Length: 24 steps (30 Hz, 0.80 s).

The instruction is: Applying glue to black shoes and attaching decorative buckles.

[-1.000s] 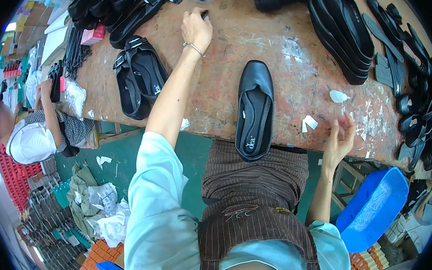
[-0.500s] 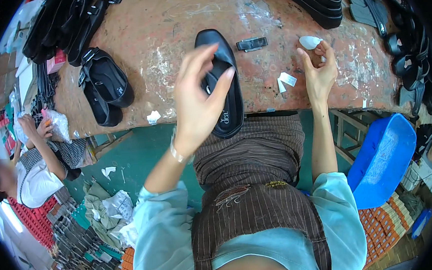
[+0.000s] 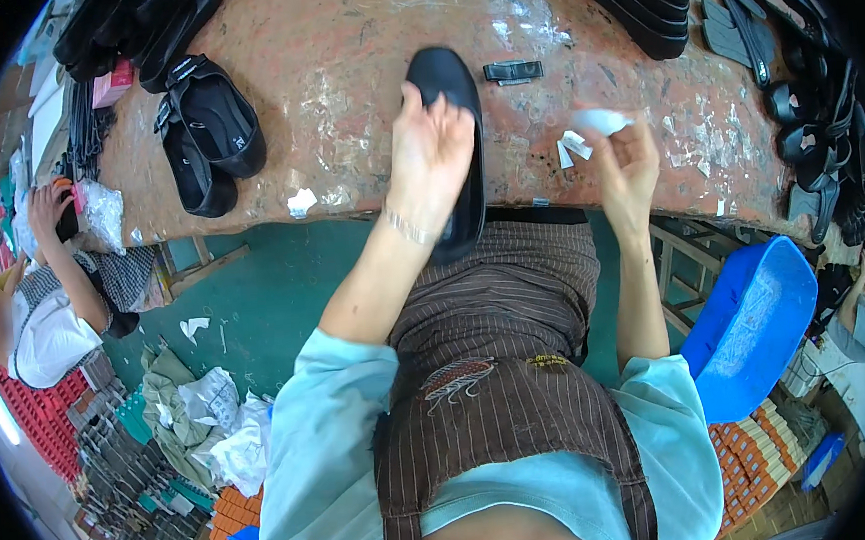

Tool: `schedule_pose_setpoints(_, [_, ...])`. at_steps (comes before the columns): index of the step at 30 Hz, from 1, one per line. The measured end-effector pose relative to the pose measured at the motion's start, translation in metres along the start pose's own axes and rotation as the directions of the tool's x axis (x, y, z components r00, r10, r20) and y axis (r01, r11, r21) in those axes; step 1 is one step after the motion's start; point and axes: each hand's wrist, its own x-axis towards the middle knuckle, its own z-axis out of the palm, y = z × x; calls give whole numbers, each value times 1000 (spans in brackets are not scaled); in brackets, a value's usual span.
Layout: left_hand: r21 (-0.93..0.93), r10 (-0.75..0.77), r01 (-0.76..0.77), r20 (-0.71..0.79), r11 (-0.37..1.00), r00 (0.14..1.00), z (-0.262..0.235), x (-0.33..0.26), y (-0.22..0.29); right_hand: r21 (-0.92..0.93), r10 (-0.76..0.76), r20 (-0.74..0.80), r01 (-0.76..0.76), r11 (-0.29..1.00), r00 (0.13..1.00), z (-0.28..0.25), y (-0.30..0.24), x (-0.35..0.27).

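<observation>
A black shoe (image 3: 439, 69) lies toe away from me at the table's front, its heel end over the edge. Turned palm up, my left hand (image 3: 430, 160) covers the middle of the shoe. Its fingers are bent at the upper's opening, the thumb beside the upper; the fingertips are partly hidden. In my right hand (image 3: 631, 166), between thumb and fingers, is a small white rounded object (image 3: 603, 121), smeared by motion. Small white paper labels (image 3: 575, 144) lie just left of that hand. Beyond them rests a short black strap piece with a buckle (image 3: 514, 72).
A pair of black buckled shoes (image 3: 217, 125) stands at left. Stacked black soles (image 3: 640, 5) lie at the far right, with black straps (image 3: 814, 133) along the right edge. A blue tub (image 3: 758, 328) stands below the table at right. Another person (image 3: 50, 327) works at left.
My left hand has come down onto the shoe and turned palm up. My right hand has moved slightly left and nearer with the white object. The view has shifted a little.
</observation>
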Motion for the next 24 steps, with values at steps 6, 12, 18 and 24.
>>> schedule_pose_setpoints(6, [-29,154,-174,-342,984,927,23,-96,-60,-403,8,388,162,901,922,20,-14,-34])
schedule_pose_setpoints(12, [5,261,-271,-291,963,921,30,-97,-72,-523,-104,577,464,715,810,27,-11,-32])
schedule_pose_setpoints(18, [252,390,-305,-443,918,807,35,-99,-79,-586,-69,626,527,616,777,34,-14,-33])
schedule_pose_setpoints(24, [183,381,-334,-441,924,813,31,-101,-79,-610,-50,655,566,555,754,38,-20,-32])
